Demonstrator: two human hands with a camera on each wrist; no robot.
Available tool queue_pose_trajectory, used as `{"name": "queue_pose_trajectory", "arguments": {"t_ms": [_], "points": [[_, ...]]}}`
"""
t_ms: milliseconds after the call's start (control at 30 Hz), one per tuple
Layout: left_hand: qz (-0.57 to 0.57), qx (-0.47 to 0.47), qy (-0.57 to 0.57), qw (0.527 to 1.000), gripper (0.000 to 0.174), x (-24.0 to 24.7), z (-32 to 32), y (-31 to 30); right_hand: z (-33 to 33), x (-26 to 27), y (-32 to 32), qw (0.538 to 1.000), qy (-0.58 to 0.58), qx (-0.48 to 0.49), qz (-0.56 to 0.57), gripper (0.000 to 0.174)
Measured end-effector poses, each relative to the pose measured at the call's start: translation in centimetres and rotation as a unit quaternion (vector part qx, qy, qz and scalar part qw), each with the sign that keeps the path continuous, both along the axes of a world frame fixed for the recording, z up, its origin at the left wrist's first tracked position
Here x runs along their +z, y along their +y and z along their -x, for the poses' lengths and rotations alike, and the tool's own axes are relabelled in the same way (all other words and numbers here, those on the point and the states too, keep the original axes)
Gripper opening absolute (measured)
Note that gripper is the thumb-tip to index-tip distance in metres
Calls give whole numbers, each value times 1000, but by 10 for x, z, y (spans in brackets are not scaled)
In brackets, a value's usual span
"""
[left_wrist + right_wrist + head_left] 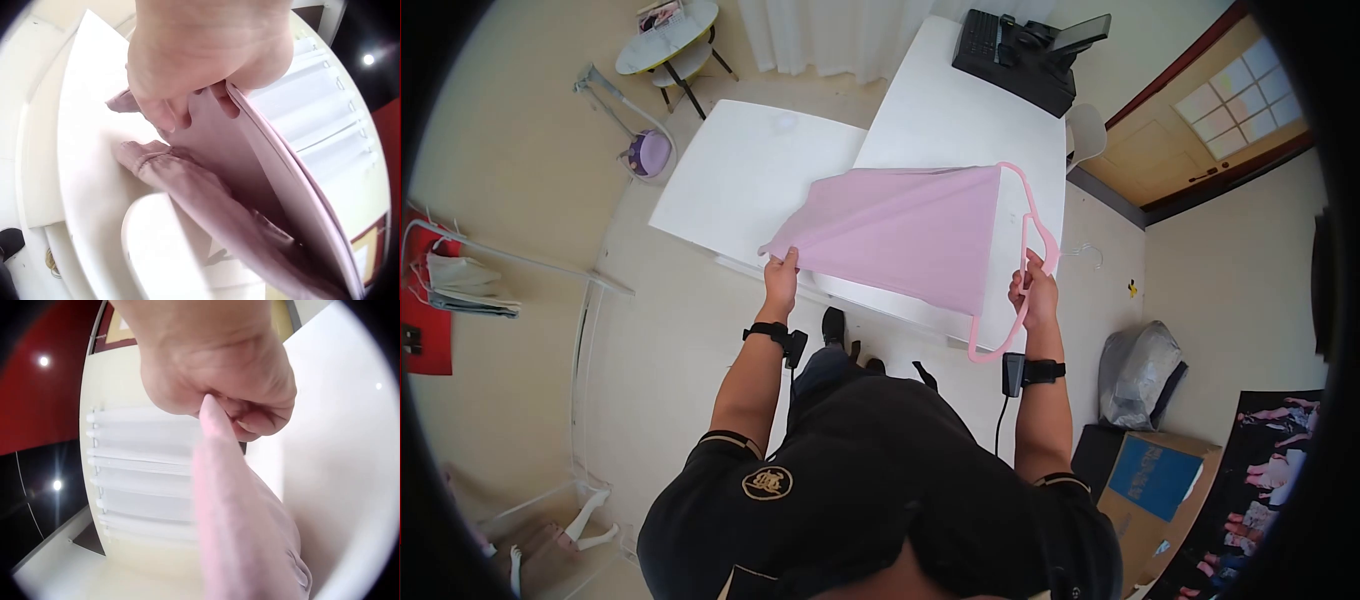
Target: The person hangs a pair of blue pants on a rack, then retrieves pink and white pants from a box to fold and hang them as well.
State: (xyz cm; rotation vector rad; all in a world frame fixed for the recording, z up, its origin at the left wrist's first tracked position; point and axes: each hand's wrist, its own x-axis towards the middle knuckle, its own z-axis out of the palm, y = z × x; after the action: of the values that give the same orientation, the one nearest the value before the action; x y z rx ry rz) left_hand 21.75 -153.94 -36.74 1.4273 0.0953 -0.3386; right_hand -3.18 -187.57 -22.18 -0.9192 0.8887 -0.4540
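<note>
A light pink-purple cloth garment (pixel 900 230) is stretched sideways above the white table, with a pink hanger (pixel 1048 245) at its right end. My left hand (pixel 782 280) pinches the garment's left corner; in the left wrist view the fingers of that hand (pixel 206 56) hold its edge, and the cloth (pixel 275 169) hangs in open layers below. My right hand (pixel 1037 290) grips the hanger near its middle. The right wrist view shows the right hand (pixel 219 369) curled round the pink hanger (pixel 215 419), the cloth beyond it. The hanger's hook shows faintly right of the hand.
The white tables (pixel 750 150) lie under and beyond the garment. A black cash register (pixel 1015 60) stands at the far end. A clothes rail (pixel 520 255) is at the left, a round side table (pixel 670 38) at the back left, a cardboard box (pixel 1150 500) at the lower right.
</note>
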Motion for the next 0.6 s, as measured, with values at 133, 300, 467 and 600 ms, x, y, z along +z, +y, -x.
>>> {"name": "queue_pose_trajectory", "arguments": {"t_ms": [133, 300, 467, 600], "points": [[-183, -139, 12, 973, 34, -32, 21, -6, 34, -47, -14, 998, 63, 10, -20, 35], [-57, -36, 131, 989, 38, 0, 21, -16, 47, -62, -14, 996, 52, 68, 27, 38], [46, -9, 211, 976, 24, 4, 5, -13, 49, -28, -6, 998, 19, 67, 9, 37], [209, -7, 76, 975, 26, 47, -30, -5, 37, 5, 5, 997, -26, 74, -17, 37]]}}
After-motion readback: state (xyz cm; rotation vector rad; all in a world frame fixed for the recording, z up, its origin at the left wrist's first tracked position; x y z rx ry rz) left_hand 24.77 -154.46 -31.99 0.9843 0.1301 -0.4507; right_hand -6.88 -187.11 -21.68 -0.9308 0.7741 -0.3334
